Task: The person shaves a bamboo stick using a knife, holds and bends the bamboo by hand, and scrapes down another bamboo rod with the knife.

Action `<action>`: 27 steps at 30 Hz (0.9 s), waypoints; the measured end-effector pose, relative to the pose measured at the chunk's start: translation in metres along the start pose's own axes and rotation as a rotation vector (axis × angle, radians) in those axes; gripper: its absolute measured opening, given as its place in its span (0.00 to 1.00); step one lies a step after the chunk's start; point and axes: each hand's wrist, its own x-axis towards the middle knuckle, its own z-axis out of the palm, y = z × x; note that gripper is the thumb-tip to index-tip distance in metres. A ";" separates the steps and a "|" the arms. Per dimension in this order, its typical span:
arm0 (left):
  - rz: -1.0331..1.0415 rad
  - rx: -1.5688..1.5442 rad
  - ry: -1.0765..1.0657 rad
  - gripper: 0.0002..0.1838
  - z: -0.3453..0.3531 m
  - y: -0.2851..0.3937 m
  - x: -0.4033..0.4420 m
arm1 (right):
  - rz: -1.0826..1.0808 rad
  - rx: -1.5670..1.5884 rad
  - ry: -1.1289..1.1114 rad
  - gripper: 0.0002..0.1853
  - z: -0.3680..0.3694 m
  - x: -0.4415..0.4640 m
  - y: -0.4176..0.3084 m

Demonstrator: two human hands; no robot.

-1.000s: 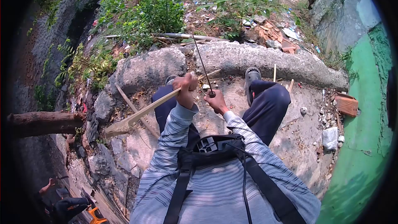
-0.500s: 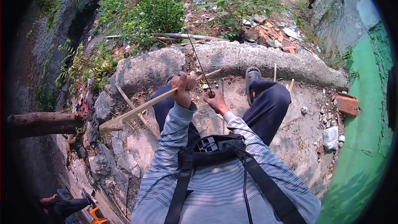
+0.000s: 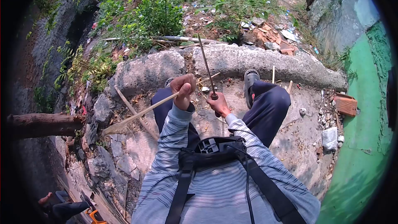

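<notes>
My left hand [image 3: 183,92] is closed around a long pale bamboo strip [image 3: 143,112]. The strip slants from its broad, blurred end at the lower left to a thin tip right of the fist. In my right hand [image 3: 219,105] is the dark handle of a machete [image 3: 205,61], its long narrow blade pointing forward and slightly left. The blade rises past the strip's thin end; whether they touch I cannot tell. Both hands are over the ground between my bent knees.
A loose stick [image 3: 134,112] lies on the ground at left. A rough concrete kerb [image 3: 265,60] curves ahead, with shrubs and rubble beyond. An orange hollow brick [image 3: 345,104] and a white block [image 3: 330,138] sit at right. Another person [image 3: 68,208] is at lower left.
The machete has turned so more of its blade's width shows, and its tip has swung right. The strip's broad end has shifted slightly and is blurred. Both hands keep their grip.
</notes>
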 end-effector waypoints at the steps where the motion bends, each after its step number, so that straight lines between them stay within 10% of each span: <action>1: -0.003 0.001 0.000 0.31 0.001 0.002 0.001 | -0.042 -0.020 -0.007 0.11 0.002 -0.003 -0.008; 27: 0.081 -0.045 0.243 0.37 0.002 -0.024 -0.010 | -0.035 0.049 -0.095 0.09 0.016 -0.017 -0.035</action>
